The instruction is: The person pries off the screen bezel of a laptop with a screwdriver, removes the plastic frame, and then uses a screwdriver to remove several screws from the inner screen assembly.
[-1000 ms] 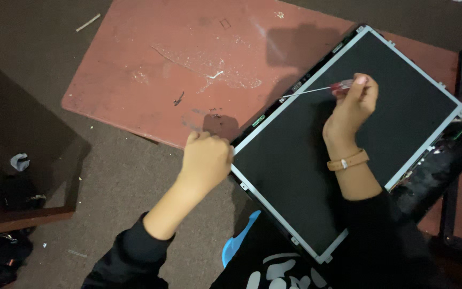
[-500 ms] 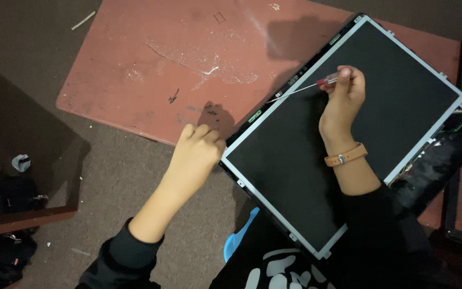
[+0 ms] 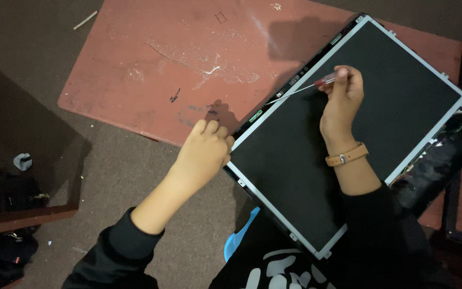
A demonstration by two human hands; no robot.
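black glass of a bare display panel [image 3: 348, 139] lies slantwise on a worn red board [image 3: 151, 69], its silver frame running round all four edges. head view: the right hand [image 3: 342, 99] is curled shut round a slim screwdriver [image 3: 300, 90] with a clear reddish handle, shaft pointing left to the panel's upper-left edge, tip at or just over the frame there. a tan strap [image 3: 347, 156] sits on that wrist. the left hand [image 3: 205, 151] is folded into a loose fist, knuckles pressed on the panel's left corner, pinning it.

against half a second back, the panel and both hands sit much the same relative to each other; the left fist has closed tighter onto the corner, and the tool tip stays along the same edge, so the work is still at that frame strip.

room: bare red board opens up and left of the tool. a dark bezel [image 3: 445, 155] crowds the lower-right edge, and the near corner overhangs the lap.
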